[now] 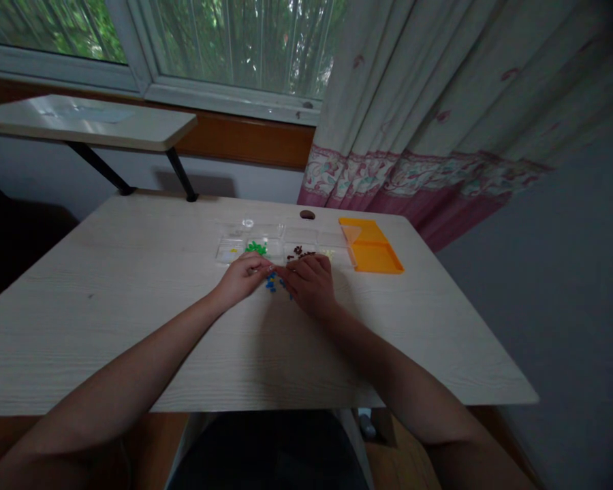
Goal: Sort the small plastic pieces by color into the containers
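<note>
My left hand (242, 278) is closed in a pinch, thumb against fingers, just in front of a clear plastic compartment box (225, 260). My right hand (311, 286) meets it from the other side, fingers curled and their tips close to the left fingertips. Whatever sits between the fingertips is too small to make out. Small blue pieces (270, 282) lie scattered on the table beneath and between the hands. In the box are green pieces (256, 248), dark brown pieces (299, 252), a few yellow bits (233, 250) and pale pieces (328, 254), partly hidden by my right hand.
An orange two-part tray (375, 248) lies at the right, touching or overlapped by the clear box. A round cable hole (307, 214) is near the back edge of the pale wooden table (133, 306). A raised shelf (122, 129) stands back left; a curtain (388, 136) hangs behind.
</note>
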The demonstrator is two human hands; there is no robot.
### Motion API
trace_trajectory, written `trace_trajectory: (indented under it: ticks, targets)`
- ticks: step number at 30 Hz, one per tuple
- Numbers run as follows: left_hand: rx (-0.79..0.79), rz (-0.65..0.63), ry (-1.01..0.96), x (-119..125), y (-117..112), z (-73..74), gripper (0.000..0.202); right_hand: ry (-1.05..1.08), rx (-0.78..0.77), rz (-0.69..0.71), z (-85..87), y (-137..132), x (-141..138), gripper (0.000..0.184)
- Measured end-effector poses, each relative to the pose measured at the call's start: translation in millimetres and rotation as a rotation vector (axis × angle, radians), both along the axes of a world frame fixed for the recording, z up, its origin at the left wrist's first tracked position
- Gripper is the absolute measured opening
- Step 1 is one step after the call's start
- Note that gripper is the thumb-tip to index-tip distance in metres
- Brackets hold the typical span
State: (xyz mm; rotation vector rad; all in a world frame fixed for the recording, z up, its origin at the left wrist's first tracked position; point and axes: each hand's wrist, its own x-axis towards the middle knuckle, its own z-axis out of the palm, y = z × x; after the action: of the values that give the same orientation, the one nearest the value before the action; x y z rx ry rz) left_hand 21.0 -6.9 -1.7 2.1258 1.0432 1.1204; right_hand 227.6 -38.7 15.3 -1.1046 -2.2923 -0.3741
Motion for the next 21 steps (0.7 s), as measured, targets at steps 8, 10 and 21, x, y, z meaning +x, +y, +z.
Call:
trace_trajectory:
  ticks: [8, 10, 21]
  targets:
    - [0.279, 0.239, 0.285, -25, 7, 16.3, 0.023, -0.058, -0.141, 0.016, -10.3, 5, -3, 0.020]
    - [0.318, 0.344, 0.354, -39, 13, 17.5, 0.023, -0.089, -0.175, 0.037, -12.5, 7, -3, 0.018]
    - [0.273, 0.584, 0.510, -72, 29, 3.0, 0.022, -0.156, -0.173, 0.044, -13.4, 9, -2, 0.018]
